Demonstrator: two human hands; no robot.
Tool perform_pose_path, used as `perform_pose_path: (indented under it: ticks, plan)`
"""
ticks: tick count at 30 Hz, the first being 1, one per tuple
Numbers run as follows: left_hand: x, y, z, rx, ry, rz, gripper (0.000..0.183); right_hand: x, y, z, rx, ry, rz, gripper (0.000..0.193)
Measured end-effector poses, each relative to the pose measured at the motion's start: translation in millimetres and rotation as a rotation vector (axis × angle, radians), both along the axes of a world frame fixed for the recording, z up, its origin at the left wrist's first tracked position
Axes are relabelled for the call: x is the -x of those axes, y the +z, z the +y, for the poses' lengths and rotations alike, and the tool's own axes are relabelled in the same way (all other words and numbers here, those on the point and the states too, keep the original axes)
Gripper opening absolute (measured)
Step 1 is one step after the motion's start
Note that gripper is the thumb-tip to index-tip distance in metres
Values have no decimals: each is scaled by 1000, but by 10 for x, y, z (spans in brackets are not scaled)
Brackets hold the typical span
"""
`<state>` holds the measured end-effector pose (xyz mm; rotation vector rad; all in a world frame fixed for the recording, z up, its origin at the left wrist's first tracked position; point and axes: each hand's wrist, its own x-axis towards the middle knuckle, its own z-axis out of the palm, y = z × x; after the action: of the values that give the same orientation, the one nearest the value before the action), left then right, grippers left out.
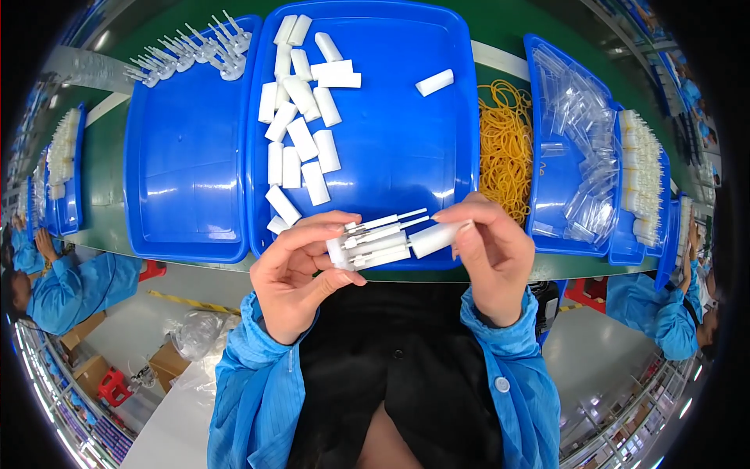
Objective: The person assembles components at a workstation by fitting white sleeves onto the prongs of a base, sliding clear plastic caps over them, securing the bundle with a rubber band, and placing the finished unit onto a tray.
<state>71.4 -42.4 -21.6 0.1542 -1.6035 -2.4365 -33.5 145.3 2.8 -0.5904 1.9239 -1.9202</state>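
Observation:
In front of my chest, my left hand (301, 270) grips a white plastic part with several prongs (337, 254) by its round base, prongs pointing right. Between the thumb and fingers of my right hand (494, 246) is a white sleeve (436, 239). The sleeve's left end meets the tip of one prong; how far it is over the prong I cannot tell. Just beyond my hands, many more white sleeves (303, 141) lie along the left side of a blue tray (383, 156). A single sleeve (434, 82) lies apart at its right.
Left, another blue tray (183, 164) carries upright pronged parts (226, 62) at its far end. Yellow rubber bands (504, 148) lie right of the middle tray. Farther right, a blue tray holds clear tubes (578, 117). Co-workers in blue sleeves (86, 289) sit at both sides.

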Motion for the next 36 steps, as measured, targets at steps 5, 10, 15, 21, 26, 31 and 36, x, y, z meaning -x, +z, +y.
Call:
perform_pose_path:
  ticks: [5, 10, 15, 21, 26, 31, 36]
  plan:
    - [0, -18, 3, 24, 17, 10, 40, -13, 1, -49, -26, -36, 104, 14]
    - [-1, -5, 12, 55, 14, 27, 41, -61, -59, -35, 131, -94, 42, 17]
    - [3, 11, 25, 73, 16, 34, 42, -43, -132, -33, 141, -114, 113, 19]
    - [10, 13, 30, 84, 19, 32, 41, -15, -122, -89, 94, 37, 273, 18]
    - [3, -10, 21, 36, 46, 54, 42, 2, -140, -113, 73, 8, 155, 21]
    - [6, -49, 8, 59, -10, 84, 42, -9, -145, -127, 18, 66, 180, 23]
    - [-7, -36, -42, -22, 29, 91, 39, 144, -39, -129, -62, 93, 320, 23]
